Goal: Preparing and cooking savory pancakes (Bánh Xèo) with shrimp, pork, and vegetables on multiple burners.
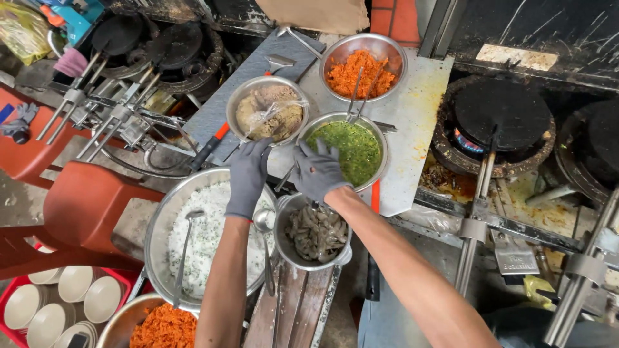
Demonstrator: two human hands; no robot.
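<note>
Just above centre of the frame, meets two grey-gloved hands among steel bowls. Lays left hand flat-backed against the near rim of the filling bowl, fingertips on its edge where loose plastic wrap bunches over brownish mince; cannot tell whether pinching the film or only touching it. Holds right hand with fingers spread, on the near left rim of the green sauce bowl, gripping nothing visible.

As for progress, judged from how things lie: shows wrap partly pulled back, part of the mince bare, part under film. Shows every vessel full and seemingly untouched: shredded carrot bowl at upper centre with tongs stuck in, pot of grey raw shrimp right beneath the wrists, wide basin of white rice at lower left with a ladle resting in it. Shows stacked small bowls in the lower left corner unfilled, and black griddle at right carrying no food.
</note>
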